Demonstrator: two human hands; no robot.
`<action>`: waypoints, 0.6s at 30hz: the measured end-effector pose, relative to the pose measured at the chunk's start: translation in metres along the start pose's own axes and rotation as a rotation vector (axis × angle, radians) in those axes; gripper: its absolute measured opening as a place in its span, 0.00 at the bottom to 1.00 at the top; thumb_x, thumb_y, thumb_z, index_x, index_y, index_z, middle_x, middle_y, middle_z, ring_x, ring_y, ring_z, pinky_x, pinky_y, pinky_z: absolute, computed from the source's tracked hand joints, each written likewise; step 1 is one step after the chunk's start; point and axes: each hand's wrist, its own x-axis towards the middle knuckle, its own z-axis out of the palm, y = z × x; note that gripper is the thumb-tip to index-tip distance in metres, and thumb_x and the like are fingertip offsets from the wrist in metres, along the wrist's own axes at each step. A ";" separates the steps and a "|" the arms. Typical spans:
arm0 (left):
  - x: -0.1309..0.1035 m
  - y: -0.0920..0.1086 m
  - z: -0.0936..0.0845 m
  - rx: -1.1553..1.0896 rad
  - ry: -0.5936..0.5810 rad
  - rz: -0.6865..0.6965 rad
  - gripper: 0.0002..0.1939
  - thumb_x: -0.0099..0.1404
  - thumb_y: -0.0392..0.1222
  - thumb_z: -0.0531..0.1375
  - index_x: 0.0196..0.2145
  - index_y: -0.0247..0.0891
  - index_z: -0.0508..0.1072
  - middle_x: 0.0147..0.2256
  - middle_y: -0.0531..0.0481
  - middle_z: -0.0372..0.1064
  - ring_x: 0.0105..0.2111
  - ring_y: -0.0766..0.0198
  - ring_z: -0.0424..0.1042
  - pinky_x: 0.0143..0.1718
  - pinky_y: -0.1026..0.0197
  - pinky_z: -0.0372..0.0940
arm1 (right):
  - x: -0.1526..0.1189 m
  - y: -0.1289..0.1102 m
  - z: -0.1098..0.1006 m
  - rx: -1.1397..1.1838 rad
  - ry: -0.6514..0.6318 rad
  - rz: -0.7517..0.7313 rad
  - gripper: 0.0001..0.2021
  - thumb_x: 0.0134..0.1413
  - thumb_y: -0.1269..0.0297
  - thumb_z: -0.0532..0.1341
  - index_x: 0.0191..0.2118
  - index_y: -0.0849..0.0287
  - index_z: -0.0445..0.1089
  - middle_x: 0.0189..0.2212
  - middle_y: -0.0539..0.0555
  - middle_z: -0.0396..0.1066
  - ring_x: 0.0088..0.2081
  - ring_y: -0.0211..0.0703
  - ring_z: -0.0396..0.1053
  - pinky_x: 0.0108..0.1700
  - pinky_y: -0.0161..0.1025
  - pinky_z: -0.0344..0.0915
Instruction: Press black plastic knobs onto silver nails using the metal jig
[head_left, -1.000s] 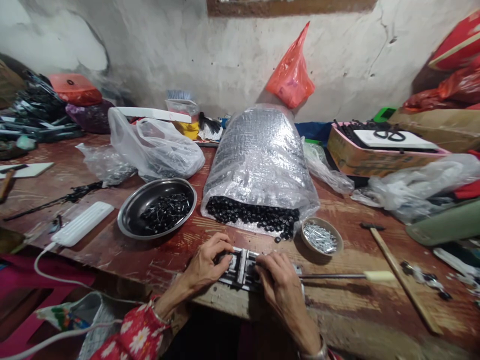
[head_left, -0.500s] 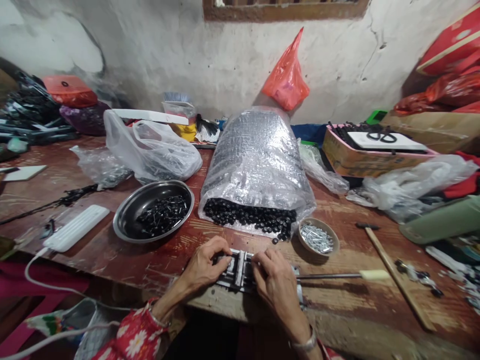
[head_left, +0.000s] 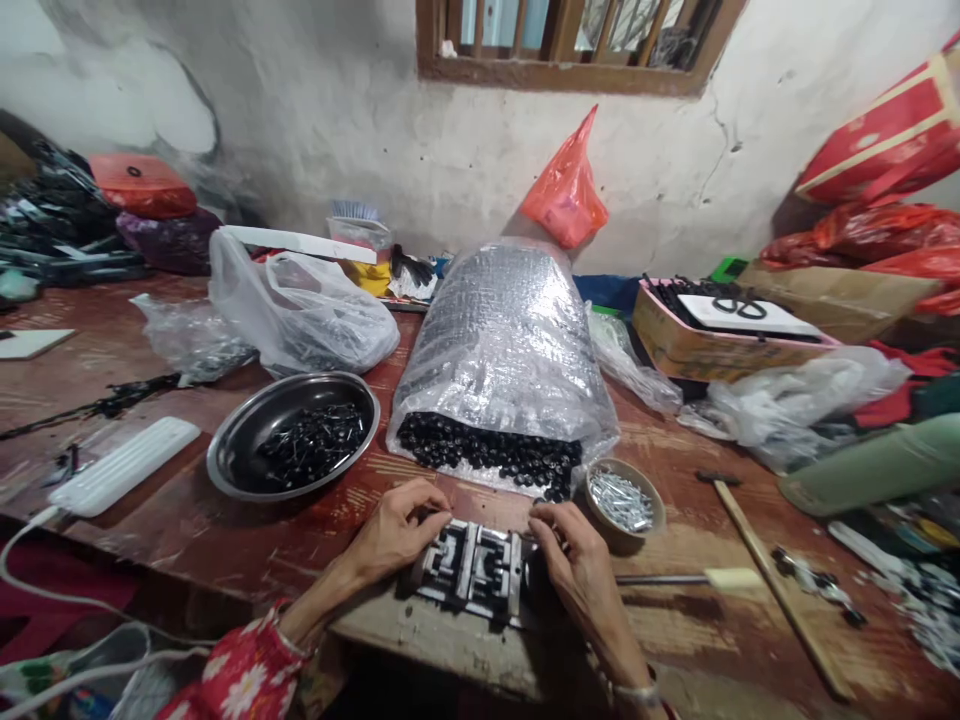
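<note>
While both hands worked at the near edge, the worn red-brown wooden table (head_left: 225, 520) carried clutter everywhere. Biggest item: a crinkly clear plastic sack (head_left: 510, 350) lying on its side, mouth toward the person, black round beads (head_left: 487, 455) spilling at the opening. Behind it, an orange bag (head_left: 566, 190) against the cracked plaster wall. Left of the sack, a shiny round steel pan (head_left: 247, 440) held dark small parts. A flat white ribbed strip (head_left: 124, 465) lay further left. Right of the sack mouth, a small brown bowl (head_left: 641, 495) of silvery pins. A wooden-handled hammer (head_left: 772, 580) lay well right. The metal jig (head_left: 472, 565), blocky and grey, sat at the table edge between the hands. Left hand (head_left: 397, 530): fingers curled, tips pinched on the jig's left top corner. Right hand (head_left: 574, 560): fingers bent, tips near the jig's right end; couldn't tell what they pinched.
</note>
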 end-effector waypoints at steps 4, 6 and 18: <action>0.015 -0.003 -0.003 0.102 0.082 0.014 0.07 0.70 0.40 0.59 0.36 0.39 0.77 0.36 0.51 0.74 0.34 0.65 0.71 0.35 0.64 0.62 | 0.014 0.023 -0.002 -0.197 0.033 0.050 0.13 0.68 0.55 0.56 0.44 0.56 0.74 0.43 0.56 0.74 0.42 0.47 0.72 0.47 0.41 0.65; 0.026 -0.006 -0.004 0.204 0.102 0.039 0.06 0.70 0.38 0.59 0.37 0.39 0.76 0.37 0.51 0.75 0.36 0.65 0.73 0.37 0.64 0.63 | 0.019 0.031 0.000 -0.292 -0.001 0.070 0.13 0.67 0.57 0.56 0.47 0.56 0.74 0.43 0.56 0.74 0.42 0.48 0.73 0.47 0.42 0.64; 0.081 -0.015 0.012 0.689 0.015 -0.051 0.08 0.70 0.40 0.63 0.46 0.41 0.78 0.44 0.47 0.72 0.37 0.59 0.76 0.34 0.62 0.61 | 0.028 0.021 0.005 -0.562 -0.104 0.214 0.03 0.62 0.64 0.59 0.35 0.53 0.68 0.36 0.50 0.74 0.34 0.43 0.69 0.33 0.38 0.49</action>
